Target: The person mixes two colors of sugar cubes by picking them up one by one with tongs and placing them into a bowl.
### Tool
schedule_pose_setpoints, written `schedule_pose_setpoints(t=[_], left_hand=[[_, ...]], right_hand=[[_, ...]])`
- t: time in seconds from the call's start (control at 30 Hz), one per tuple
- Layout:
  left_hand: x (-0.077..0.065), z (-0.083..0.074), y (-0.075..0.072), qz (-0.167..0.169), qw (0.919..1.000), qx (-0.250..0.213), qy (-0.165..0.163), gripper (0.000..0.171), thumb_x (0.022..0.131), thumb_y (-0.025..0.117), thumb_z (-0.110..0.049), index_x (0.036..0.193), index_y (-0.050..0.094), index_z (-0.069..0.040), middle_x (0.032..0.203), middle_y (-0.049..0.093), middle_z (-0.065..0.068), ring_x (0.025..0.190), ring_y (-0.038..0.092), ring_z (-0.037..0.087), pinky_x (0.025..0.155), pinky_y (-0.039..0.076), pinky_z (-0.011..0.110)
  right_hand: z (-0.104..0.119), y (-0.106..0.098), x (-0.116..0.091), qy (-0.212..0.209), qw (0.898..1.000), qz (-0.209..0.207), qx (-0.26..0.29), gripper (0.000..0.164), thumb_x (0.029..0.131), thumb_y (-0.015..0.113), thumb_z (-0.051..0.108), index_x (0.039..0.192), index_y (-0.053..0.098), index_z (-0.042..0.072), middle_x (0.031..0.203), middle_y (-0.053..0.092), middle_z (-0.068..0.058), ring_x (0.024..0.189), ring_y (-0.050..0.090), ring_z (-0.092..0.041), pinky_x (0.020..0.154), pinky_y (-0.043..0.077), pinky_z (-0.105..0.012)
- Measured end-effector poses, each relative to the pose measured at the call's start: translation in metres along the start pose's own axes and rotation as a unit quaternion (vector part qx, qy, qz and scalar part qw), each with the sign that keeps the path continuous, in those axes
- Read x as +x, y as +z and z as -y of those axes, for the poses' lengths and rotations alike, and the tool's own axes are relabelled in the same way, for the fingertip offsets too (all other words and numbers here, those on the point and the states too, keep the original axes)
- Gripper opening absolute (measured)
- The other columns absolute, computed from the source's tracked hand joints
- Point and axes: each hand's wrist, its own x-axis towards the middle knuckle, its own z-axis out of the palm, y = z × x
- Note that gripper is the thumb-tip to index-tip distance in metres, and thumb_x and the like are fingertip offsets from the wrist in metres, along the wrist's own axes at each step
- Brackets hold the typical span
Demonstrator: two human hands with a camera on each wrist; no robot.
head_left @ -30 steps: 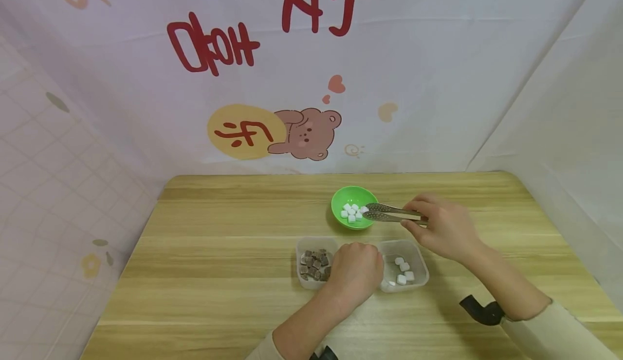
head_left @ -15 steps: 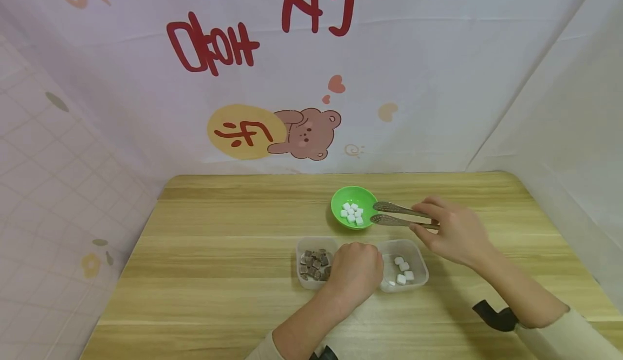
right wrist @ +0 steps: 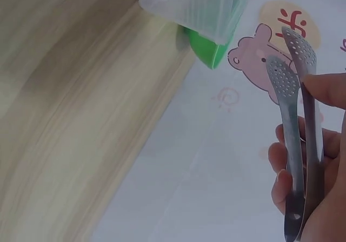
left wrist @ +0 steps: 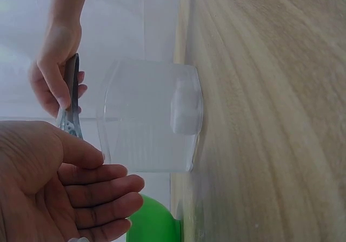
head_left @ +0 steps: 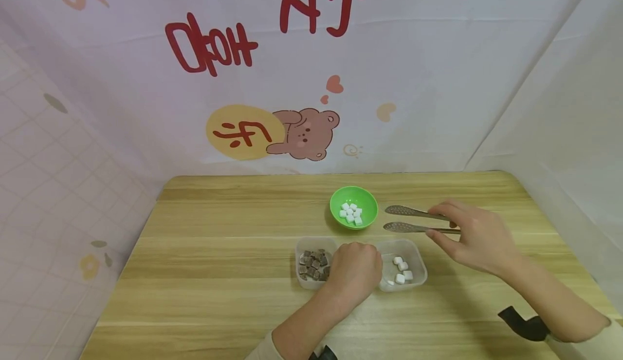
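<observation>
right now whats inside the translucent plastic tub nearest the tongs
Four white cubes show in the translucent plastic tub, plus a small white patch too unclear to identify. The left hand covers part of the tub's left side; anything there is hidden.

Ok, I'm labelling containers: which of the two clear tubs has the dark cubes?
The left tub, left of the left hand. Dark cubes show in it, while the right tub shows white cubes.
</observation>
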Motion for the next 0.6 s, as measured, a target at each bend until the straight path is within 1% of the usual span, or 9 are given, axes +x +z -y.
schedule_pose_setpoints(t=[0.13, 0.3, 0.43, 0.6], left_hand=[[0.000, 0.000, 0.000, 0.001, 1.0000, 0.003, -0.002, 0.044, 0.094, 0.067, -0.011, 0.052, 0.052, -0.016, 0.050, 0.050, -0.004, 0.045, 0.050, 0.013, 0.043, 0.036, 0.028], [0.000, -0.001, 0.000, 0.005, 1.0000, 0.007, -0.005, 0.044, 0.093, 0.067, -0.011, 0.052, 0.052, -0.016, 0.050, 0.049, -0.005, 0.045, 0.049, 0.013, 0.043, 0.036, 0.028], [0.000, -0.001, 0.001, 0.003, 1.0000, 0.006, -0.005, 0.045, 0.094, 0.067, -0.011, 0.052, 0.052, -0.016, 0.050, 0.049, -0.005, 0.045, 0.048, 0.012, 0.043, 0.036, 0.028], [-0.001, -0.001, 0.002, 0.001, 1.0000, 0.002, -0.004, 0.045, 0.094, 0.067, -0.011, 0.052, 0.051, -0.016, 0.050, 0.048, -0.005, 0.045, 0.047, 0.012, 0.042, 0.035, 0.028]], right_hand=[[0.000, -0.008, -0.001, -0.012, 1.000, 0.015, -0.007, 0.035, 0.072, 0.084, 0.023, 0.104, 0.074, 0.016, 0.095, 0.072, 0.010, 0.065, 0.061, -0.007, 0.049, 0.044, -0.025], [0.001, -0.014, -0.002, -0.033, 0.999, 0.036, -0.008, 0.035, 0.070, 0.086, 0.025, 0.103, 0.076, 0.018, 0.096, 0.074, 0.009, 0.066, 0.063, -0.004, 0.049, 0.045, -0.024], [0.001, -0.016, -0.003, -0.060, 0.997, 0.046, -0.010, 0.035, 0.068, 0.087, 0.027, 0.101, 0.076, 0.018, 0.096, 0.073, 0.010, 0.067, 0.064, -0.001, 0.050, 0.046, -0.022], [0.003, -0.014, -0.005, -0.079, 0.995, 0.065, -0.008, 0.035, 0.067, 0.087, 0.026, 0.099, 0.076, 0.019, 0.096, 0.071, 0.013, 0.066, 0.060, 0.003, 0.049, 0.043, -0.019]])
